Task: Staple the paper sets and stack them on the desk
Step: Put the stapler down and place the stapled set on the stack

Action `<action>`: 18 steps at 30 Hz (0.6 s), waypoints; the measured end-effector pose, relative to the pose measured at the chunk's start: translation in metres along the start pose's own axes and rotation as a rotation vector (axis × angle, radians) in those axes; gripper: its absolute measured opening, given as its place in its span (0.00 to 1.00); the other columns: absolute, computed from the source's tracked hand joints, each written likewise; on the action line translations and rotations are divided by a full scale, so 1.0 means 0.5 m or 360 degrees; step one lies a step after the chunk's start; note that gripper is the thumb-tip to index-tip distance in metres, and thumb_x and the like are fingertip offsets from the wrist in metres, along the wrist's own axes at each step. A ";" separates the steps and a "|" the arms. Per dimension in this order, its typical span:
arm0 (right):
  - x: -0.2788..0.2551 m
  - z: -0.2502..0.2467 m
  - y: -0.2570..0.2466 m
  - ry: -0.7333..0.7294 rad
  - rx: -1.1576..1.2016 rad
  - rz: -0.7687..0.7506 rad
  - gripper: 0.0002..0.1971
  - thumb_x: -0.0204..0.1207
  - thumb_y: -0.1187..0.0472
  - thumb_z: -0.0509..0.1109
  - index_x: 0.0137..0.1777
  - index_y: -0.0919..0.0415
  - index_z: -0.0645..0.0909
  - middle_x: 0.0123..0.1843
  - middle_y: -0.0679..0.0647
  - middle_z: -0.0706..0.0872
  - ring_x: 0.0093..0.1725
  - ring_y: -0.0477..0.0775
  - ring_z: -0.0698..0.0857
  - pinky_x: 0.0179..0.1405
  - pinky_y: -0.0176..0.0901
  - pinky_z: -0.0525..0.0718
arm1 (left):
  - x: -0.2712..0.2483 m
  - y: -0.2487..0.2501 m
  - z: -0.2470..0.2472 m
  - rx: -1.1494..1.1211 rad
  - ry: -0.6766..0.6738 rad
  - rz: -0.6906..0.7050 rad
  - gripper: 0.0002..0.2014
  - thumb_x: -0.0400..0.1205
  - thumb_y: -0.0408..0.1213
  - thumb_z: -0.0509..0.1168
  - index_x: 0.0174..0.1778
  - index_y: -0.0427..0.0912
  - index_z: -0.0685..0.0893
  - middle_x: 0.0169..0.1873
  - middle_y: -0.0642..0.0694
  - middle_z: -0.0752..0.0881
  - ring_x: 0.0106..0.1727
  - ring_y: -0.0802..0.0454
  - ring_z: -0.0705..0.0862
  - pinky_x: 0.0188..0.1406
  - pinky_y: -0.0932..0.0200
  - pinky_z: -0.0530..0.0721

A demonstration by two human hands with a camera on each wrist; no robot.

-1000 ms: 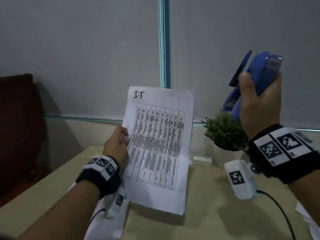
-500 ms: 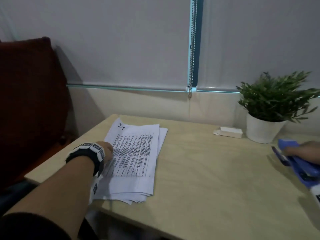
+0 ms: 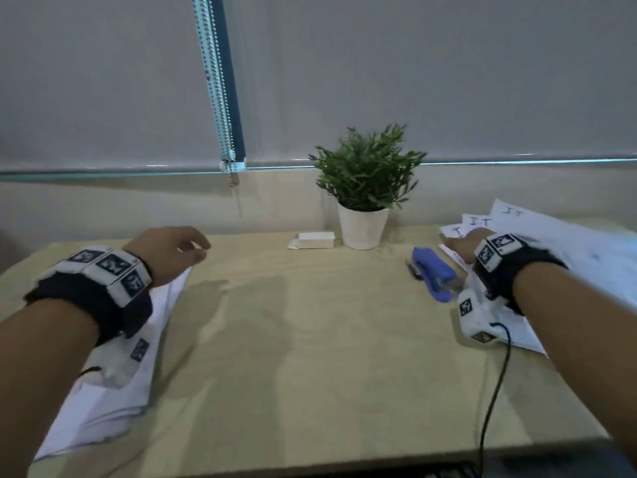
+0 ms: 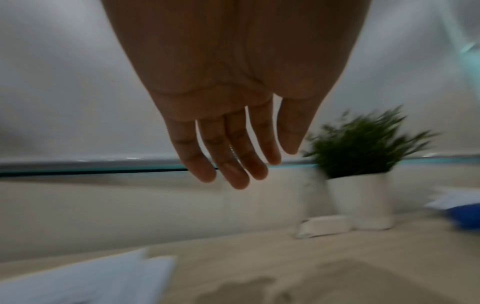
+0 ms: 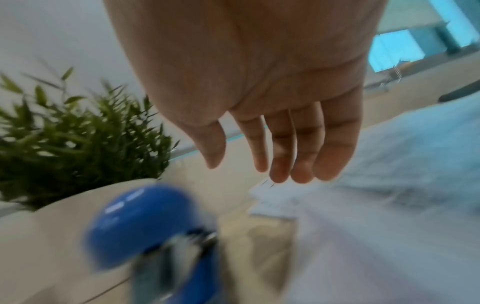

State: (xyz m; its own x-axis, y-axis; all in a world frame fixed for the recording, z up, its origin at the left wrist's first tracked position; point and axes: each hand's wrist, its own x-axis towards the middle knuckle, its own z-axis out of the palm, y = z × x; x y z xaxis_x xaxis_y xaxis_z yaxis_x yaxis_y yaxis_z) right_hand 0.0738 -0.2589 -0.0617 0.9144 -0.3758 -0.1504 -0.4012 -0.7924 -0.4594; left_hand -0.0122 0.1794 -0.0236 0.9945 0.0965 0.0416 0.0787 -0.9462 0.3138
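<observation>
Worktop (image 3: pixel 310 339): pale wood, carrying everything in view.

Unstapled paper sets (image 3: pixel 551 250): loose fanned heap at about 2 o'clock from worktop centre, corners marked "I.T", sheets overlapping and askew. Judged light, floppy and slippery sheet on sheet; a set is best squared first, then pinched at a long edge or a corner, with the stapling corner left free. Curling and fanning are likely if only the top sheet gets lifted.

Stapled stack (image 3: pixel 113 374): white sheets at about 8 o'clock, partly hidden under the left forearm, edges roughly aligned. Any printing is not legible here.

Stapler (image 3: pixel 432 277): blue, glossy, lying on the worktop at about 3 o'clock, just left of the loose heap, touched by neither hand. Judged rigid, moderately heavy, smooth; best taken round the rear of the body.

Right hand (image 3: pixel 465 244): over the near corner of the loose heap, grip wide, fingers (image 5: pixel 298 156) straight, nothing held; contact with the paper cannot be told.

Left hand (image 3: pixel 172 251): above the far end of the stack, grip relaxed and empty, fingers (image 4: pixel 233 164) loosely extended.

Judgement: one set is stacked, the next pick-up not yet made.
</observation>
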 end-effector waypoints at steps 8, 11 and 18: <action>-0.099 -0.066 0.120 -0.0316 -0.0337 0.0175 0.38 0.80 0.44 0.62 0.82 0.64 0.55 0.84 0.61 0.57 0.82 0.60 0.60 0.75 0.44 0.63 | -0.001 0.313 0.135 -0.0226 -0.0441 0.0608 0.06 0.82 0.43 0.62 0.51 0.50 0.83 0.43 0.47 0.86 0.40 0.49 0.86 0.43 0.60 0.80; -0.097 -0.037 0.137 -0.0335 -0.0524 0.0092 0.45 0.76 0.38 0.63 0.83 0.63 0.48 0.85 0.60 0.51 0.83 0.60 0.56 0.79 0.47 0.57 | -0.013 0.360 0.180 -0.0195 -0.0531 0.0675 0.08 0.82 0.44 0.62 0.53 0.50 0.83 0.43 0.49 0.85 0.41 0.50 0.85 0.36 0.64 0.77; -0.117 -0.075 0.138 -0.0162 -0.0842 0.0132 0.21 0.81 0.60 0.64 0.72 0.69 0.74 0.74 0.67 0.74 0.73 0.66 0.75 0.74 0.56 0.72 | -0.040 0.370 0.192 -0.0220 -0.0570 0.0687 0.08 0.82 0.43 0.62 0.53 0.50 0.83 0.45 0.48 0.86 0.40 0.51 0.85 0.37 0.65 0.77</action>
State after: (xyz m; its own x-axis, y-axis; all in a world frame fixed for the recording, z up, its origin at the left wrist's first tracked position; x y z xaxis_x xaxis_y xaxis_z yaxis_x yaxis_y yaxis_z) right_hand -0.0096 -0.3096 -0.0517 0.8687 -0.4196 -0.2633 -0.4203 -0.9056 0.0566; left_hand -0.0111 -0.0271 -0.0574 0.8980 -0.4226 -0.1226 -0.3253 -0.8251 0.4619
